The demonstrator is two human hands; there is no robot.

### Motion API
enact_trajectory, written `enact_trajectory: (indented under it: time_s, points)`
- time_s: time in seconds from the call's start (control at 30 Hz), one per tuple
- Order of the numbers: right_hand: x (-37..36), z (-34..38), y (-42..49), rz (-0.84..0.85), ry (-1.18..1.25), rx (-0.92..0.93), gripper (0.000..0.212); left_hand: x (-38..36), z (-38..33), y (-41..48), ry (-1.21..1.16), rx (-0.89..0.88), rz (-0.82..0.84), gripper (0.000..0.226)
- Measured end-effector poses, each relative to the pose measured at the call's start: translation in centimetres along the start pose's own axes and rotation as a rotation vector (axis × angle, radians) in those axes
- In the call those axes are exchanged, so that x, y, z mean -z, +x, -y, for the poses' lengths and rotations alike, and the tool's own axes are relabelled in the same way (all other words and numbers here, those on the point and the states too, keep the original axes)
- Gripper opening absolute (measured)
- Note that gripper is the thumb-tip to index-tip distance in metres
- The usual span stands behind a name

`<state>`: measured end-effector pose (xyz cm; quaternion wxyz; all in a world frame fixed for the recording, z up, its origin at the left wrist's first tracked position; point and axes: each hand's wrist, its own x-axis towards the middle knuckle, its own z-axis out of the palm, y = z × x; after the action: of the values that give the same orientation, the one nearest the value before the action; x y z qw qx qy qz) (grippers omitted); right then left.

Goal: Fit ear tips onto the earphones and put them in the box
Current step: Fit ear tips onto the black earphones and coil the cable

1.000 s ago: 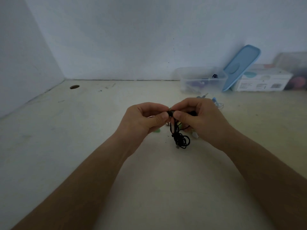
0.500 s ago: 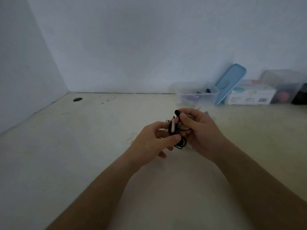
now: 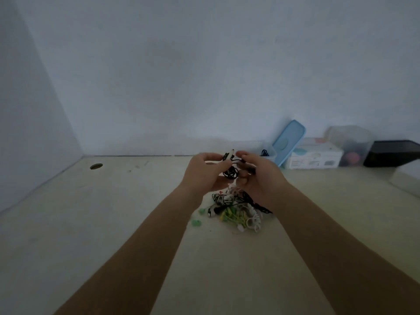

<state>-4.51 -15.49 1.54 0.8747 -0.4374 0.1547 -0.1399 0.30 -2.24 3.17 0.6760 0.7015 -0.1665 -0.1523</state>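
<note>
Left hand (image 3: 204, 171): pinches the black earphones (image 3: 227, 157) near their top.
Right hand (image 3: 256, 176): close beside, fingers curled on them.
Earphones: raised above the table (image 3: 113, 223); slim bud (image 3: 231, 153) near upright (tip blurred), thin cord (image 3: 231, 173) looped below.
Box (image 3: 270, 155): clear plastic, behind the right hand.

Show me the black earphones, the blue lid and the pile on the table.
black earphones (image 3: 230, 172): head view, coiled cable.
blue lid (image 3: 289, 142): head view, flat face.
pile (image 3: 236, 215): head view, yellow cables.

The small print on the white carton (image 3: 316, 156) by the wall is too blurred to read.
</note>
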Motion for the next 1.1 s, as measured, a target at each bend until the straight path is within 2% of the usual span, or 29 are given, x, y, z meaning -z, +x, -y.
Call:
enact_trajectory:
  time_s: [0.17,0.3,0.5,0.63,0.7,0.87,0.97,1.1]
  points:
    - [0.2,4.3,5.4,-0.111,-0.208,-0.015,0.004,-2.1,-1.0,6.8,0.042,0.024,-0.027,0.031]
    - [1.1,6.3,10.1,-0.196,-0.410,0.006,0.006,-3.4,-0.5,12.2,0.218,-0.013,-0.073,0.015]
    - [2.7,7.7,15.8,-0.198,-0.778,0.043,0.012,-5.4,0.1,17.3,0.462,-0.145,-0.105,0.014]
    - [3.6,7.8,17.1,-0.162,-1.141,0.085,0.021,-5.7,0.9,18.3,0.677,-0.195,-0.072,0.011]
    - [4.0,7.8,17.1,-0.171,-1.262,0.120,0.021,-5.7,1.5,18.3,0.709,-0.189,-0.089,0.018]
    - [4.6,7.8,15.6,-0.234,-1.291,0.177,0.013,-4.8,2.1,16.1,0.682,-0.246,-0.139,0.023]
    - [4.8,7.5,13.9,-0.230,-1.175,0.209,0.032,-4.2,1.7,14.1,0.647,-0.270,-0.122,0.021]
    - [4.7,6.5,10.1,-0.256,-1.181,0.398,0.019,-3.4,1.7,10.5,0.676,-0.289,-0.061,0.019]
